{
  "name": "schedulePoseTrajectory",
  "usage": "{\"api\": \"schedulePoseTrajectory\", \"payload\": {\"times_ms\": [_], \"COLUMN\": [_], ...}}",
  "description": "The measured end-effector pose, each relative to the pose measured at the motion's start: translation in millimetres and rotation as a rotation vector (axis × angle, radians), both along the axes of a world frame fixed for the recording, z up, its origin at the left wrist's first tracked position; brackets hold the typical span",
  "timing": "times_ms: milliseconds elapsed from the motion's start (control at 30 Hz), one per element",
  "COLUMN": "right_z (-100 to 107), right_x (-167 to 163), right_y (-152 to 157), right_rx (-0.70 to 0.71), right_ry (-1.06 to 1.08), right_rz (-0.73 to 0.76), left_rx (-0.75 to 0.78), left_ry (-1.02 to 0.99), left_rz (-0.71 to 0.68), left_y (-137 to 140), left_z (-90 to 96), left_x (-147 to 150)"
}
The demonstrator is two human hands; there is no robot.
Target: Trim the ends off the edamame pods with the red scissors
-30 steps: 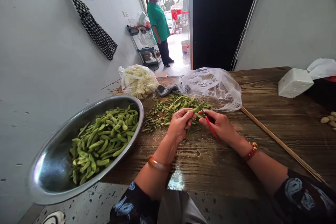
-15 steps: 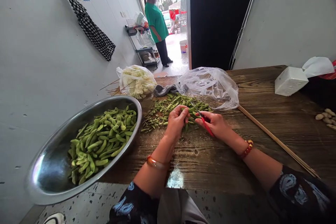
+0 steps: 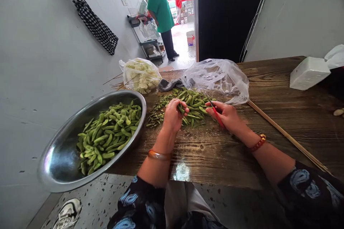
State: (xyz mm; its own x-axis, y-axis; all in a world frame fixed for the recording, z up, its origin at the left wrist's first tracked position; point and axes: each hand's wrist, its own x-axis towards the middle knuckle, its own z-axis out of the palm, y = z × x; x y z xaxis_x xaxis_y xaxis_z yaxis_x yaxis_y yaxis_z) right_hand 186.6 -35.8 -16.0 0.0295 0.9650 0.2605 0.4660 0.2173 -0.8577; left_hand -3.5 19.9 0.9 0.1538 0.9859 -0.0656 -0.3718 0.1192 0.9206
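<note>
My left hand [image 3: 173, 114] is closed around an edamame pod [image 3: 181, 108], its fingers curled and partly hiding what lies in the palm. Red-handled scissors [image 3: 219, 117] are in my right hand [image 3: 229, 116], blades pointing up and away, apart from the left hand. Just beyond both hands lies a heap of edamame pods [image 3: 196, 104] on the wooden table. Small trimmed bits [image 3: 155, 116] are scattered at the heap's left side. A large steel basin [image 3: 57, 162] to the left holds many pods [image 3: 110, 132].
Behind the heap are a bag of cauliflower [image 3: 141, 77], a grey cloth [image 3: 170, 84] and a crumpled clear plastic bag [image 3: 217, 78]. Thin wooden sticks [image 3: 287, 135] lie along the right. A tissue pack [image 3: 309, 73] sits at the far right. A person in green [image 3: 161, 10] stands by the doorway.
My hands have moved apart: the left drew back leftward and curled in, while the scissors moved right, away from the pod. The camera view has tilted slightly downward.
</note>
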Motion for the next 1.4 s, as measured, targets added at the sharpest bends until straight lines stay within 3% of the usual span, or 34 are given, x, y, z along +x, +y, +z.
{"api": "schedulePoseTrajectory", "payload": {"times_ms": [100, 300, 367, 467, 567, 667, 733, 900, 1400], "right_z": [1, 2, 1, -1, -3, -1, 0, -3, -8], "right_x": [-1, -1, 0, 0, 0, 0, 0, -2, -7], "right_y": [-1, 0, 1, 2, 2, 1, 0, -1, -3], "right_rx": [0.009, 0.008, 0.011, 0.009, 0.017, 0.03, 0.036, 0.042, 0.065], "right_ry": [-0.006, -0.023, -0.023, -0.032, -0.048, -0.053, -0.053, -0.081, -0.122], "right_rz": [0.001, 0.0, 0.001, 0.002, -0.006, -0.015, -0.018, -0.009, 0.067], "left_rx": [0.054, 0.572, 0.629, 0.634, 0.646, 0.635, 0.551, 0.253, 0.211], "left_ry": [0.176, 1.048, 1.22, 1.324, 1.279, 1.051, 0.838, 0.454, 0.404], "left_rz": [-0.076, -0.158, -0.212, -0.269, -0.218, -0.086, -0.061, -0.176, -0.301], "left_y": [0, -5, -7, -8, -6, -3, -2, -7, -19], "left_z": [1.5, -1.1, -2.6, -4.3, -4.3, -2.5, -1.0, 2.4, 2.6], "left_x": [-3, -2, -3, -4, -5, -6, -7, -3, 10]}}
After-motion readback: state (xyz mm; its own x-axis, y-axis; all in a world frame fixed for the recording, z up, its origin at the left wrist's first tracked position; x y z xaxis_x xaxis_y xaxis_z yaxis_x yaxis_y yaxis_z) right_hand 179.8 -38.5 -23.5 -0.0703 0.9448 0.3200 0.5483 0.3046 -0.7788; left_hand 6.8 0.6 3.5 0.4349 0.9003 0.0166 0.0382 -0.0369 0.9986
